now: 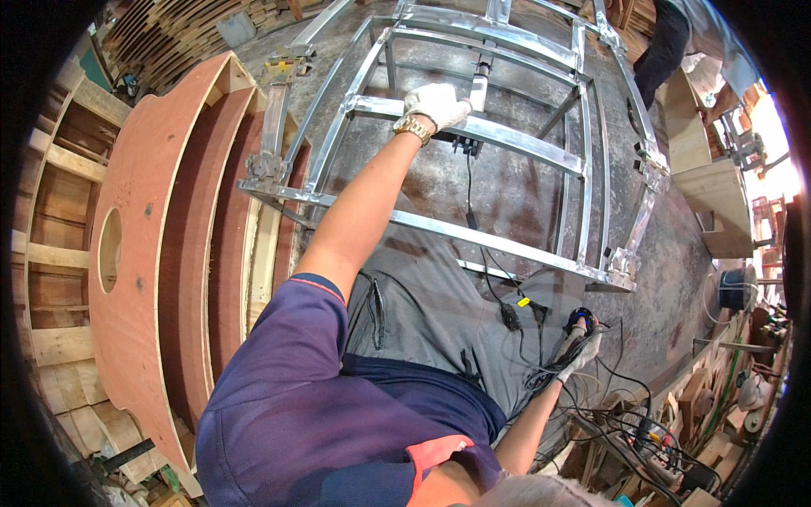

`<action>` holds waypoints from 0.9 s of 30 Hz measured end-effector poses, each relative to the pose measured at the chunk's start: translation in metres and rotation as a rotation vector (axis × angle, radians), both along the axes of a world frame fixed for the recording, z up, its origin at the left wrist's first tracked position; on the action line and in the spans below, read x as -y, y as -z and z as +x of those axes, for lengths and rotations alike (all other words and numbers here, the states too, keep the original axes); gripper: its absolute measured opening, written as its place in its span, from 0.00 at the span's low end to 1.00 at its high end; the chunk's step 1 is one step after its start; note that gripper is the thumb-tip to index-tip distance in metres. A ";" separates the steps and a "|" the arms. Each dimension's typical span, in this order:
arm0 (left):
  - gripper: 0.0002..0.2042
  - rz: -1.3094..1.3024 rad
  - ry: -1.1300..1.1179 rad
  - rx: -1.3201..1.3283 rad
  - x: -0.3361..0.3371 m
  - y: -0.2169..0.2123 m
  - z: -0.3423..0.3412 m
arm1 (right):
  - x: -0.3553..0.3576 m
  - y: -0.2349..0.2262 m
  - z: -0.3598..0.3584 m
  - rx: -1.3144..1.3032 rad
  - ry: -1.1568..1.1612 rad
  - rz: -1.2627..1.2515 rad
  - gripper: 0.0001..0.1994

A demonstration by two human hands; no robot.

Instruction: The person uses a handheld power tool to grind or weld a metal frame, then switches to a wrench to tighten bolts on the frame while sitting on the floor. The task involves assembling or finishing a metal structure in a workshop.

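Left hand (433, 107), gloved, half-curled against the power tool (479, 89) on the far metal frame (524, 144) — its grip I can't tell; right hand (581, 350), near right — fingers wrapped round black cable (553, 368).

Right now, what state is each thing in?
Metal frame, open, unclad
Left hand, gloved, at metal frame; grip unclear
Cylindrical tool, beside left hand; on/off unclear
Black cables, looped, tangled
Right hand, gloved, among cables; grip unclear
Wristwatch, worn
Plywood panel, holed
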State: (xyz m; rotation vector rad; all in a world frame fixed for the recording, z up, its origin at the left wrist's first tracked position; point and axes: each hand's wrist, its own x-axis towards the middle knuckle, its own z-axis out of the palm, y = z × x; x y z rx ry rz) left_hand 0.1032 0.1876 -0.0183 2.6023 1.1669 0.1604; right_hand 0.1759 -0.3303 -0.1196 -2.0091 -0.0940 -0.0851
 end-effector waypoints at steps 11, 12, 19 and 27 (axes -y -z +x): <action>0.29 -0.001 -0.013 0.013 -0.002 0.002 0.001 | 0.004 0.007 0.005 0.026 0.011 -0.067 0.15; 0.29 -0.003 -0.015 0.012 -0.003 0.002 0.001 | 0.004 0.007 0.005 0.017 0.012 -0.056 0.15; 0.29 -0.008 -0.007 -0.016 -0.002 0.002 0.001 | -0.002 -0.002 -0.002 0.024 0.024 -0.045 0.14; 0.30 -0.030 -0.005 -0.050 0.000 0.000 0.001 | -0.003 -0.005 -0.003 0.033 0.024 -0.069 0.15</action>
